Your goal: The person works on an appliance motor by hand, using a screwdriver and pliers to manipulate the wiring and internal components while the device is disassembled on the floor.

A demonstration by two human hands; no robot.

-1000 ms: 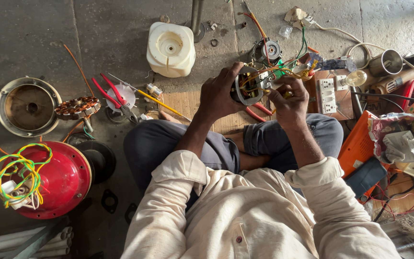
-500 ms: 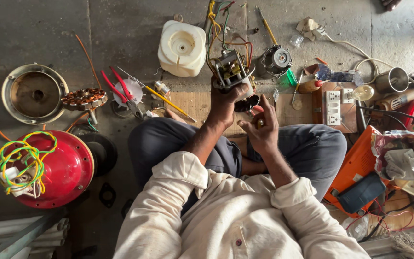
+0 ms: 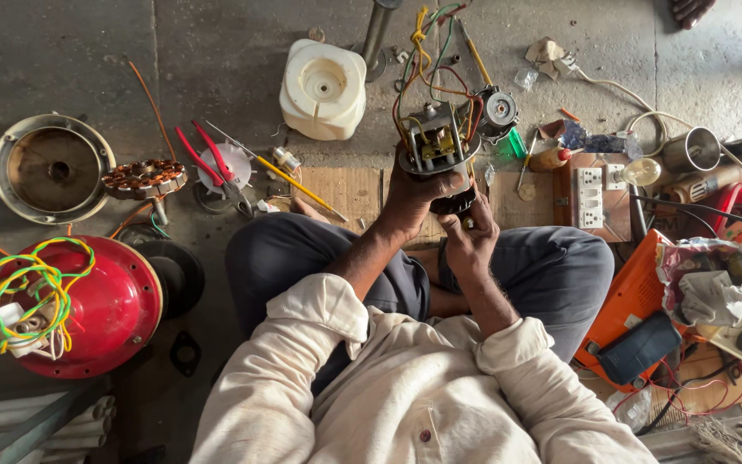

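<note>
My left hand [image 3: 412, 196] grips a small electric motor [image 3: 434, 148] from below and holds it upright above my lap. Yellow, red and green wires [image 3: 427, 51] rise from its top. My right hand [image 3: 471, 236] sits just under the motor, fingers curled on a dark round part [image 3: 455, 204] at its base. I sit cross-legged on a concrete floor, with a piece of cardboard [image 3: 341, 189] in front of my knees.
A white plastic housing [image 3: 323, 89] and a second small motor [image 3: 497, 109] lie ahead. Red-handled pliers [image 3: 212, 163], a yellow screwdriver [image 3: 298, 180], a wound stator [image 3: 144, 179] and a metal bowl [image 3: 51, 168] lie left. A red dome with wires [image 3: 79, 305] is near left. A switch board [image 3: 590, 196] and orange case [image 3: 637, 301] are right.
The motor has gone from lying sideways between both hands to standing upright in my left hand. My right hand has dropped below it to the base.
</note>
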